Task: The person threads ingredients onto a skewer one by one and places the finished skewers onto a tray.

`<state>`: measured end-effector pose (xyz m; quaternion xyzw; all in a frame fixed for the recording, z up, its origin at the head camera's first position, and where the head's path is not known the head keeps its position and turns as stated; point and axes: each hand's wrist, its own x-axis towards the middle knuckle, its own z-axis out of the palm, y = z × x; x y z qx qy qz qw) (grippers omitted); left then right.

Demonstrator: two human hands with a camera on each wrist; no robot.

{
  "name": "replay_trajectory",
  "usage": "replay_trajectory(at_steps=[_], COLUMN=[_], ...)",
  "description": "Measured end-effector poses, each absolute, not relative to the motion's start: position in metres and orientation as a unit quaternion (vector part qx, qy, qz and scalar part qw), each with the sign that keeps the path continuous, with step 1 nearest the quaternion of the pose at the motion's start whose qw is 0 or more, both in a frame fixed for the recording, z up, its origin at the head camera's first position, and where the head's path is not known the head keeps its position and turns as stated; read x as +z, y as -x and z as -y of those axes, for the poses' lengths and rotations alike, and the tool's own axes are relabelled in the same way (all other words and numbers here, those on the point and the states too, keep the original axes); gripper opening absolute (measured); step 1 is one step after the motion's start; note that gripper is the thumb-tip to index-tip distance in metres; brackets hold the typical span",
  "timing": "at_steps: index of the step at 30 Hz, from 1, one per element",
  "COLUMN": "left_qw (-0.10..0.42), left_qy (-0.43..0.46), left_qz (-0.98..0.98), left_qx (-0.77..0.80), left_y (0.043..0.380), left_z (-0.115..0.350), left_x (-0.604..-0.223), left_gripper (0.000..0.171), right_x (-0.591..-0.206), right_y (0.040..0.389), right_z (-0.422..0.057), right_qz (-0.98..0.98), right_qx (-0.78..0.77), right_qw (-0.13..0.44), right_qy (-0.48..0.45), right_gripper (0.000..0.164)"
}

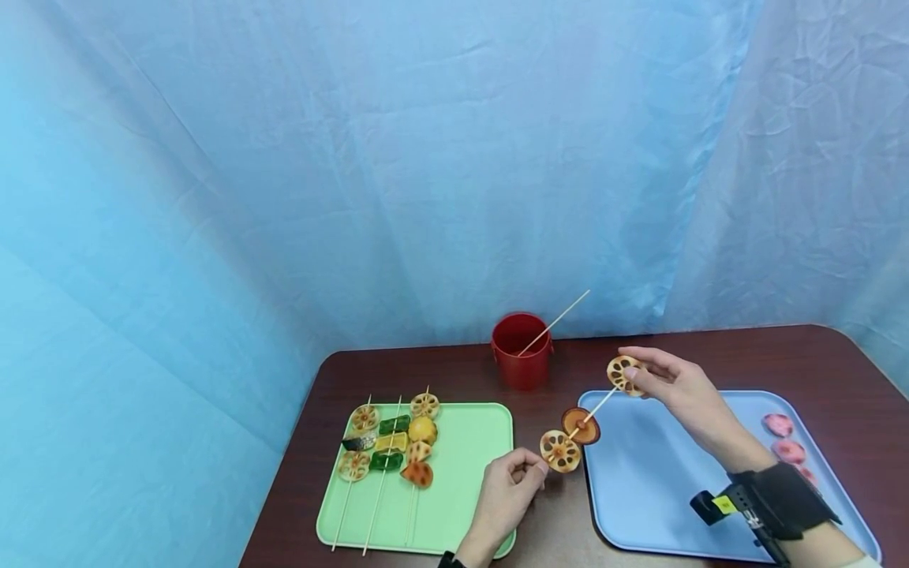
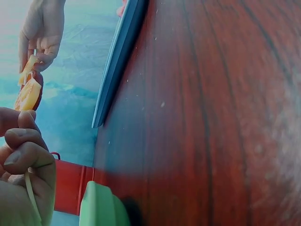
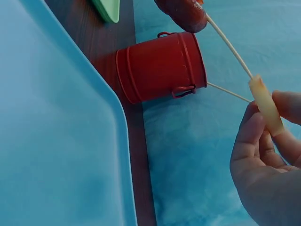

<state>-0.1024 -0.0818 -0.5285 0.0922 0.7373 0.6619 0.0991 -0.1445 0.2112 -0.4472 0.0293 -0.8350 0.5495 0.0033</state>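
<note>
My left hand grips a wooden skewer low on its stick, above the gap between the two trays. Threaded on that stick are a lotus root slice close to the left fingers and a brown round piece like a mushroom cap just past it. At the stick's upper end, my right hand pinches another lotus root slice by its edges between thumb and fingers. The stick's tip meets this slice. Most of the stick's lower part is hidden by the left hand in the head view.
On the green tray at left lie several loaded skewers, with lotus, green and yellow pieces. A blue tray at right carries pink pieces along its far right side. Behind stands a red bucket with one bare stick leaning out.
</note>
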Motion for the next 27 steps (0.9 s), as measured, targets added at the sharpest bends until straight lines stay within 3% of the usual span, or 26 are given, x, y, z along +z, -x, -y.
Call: replay_trajectory(at_steps=[20, 27], left_qw=[0.053, 0.060], left_qy=[-0.095, -0.086], left_qz=[-0.735, -0.741], left_qx=[0.670, 0.663], left_y=[0.101, 0.101], left_z=[0.070, 0.068], left_x=[-0.527, -0.525], left_gripper=[0.015, 0.010], right_x=[-0.456, -0.460], right_y=[0.141, 0.139], right_z=[-0.190, -0.182], right_qz=[0.821, 0.821], right_qx=[0.571, 0.571], right_qw=[-0.018, -0.023], right_qy=[-0.003, 0.005], right_gripper=[0.055, 0.054])
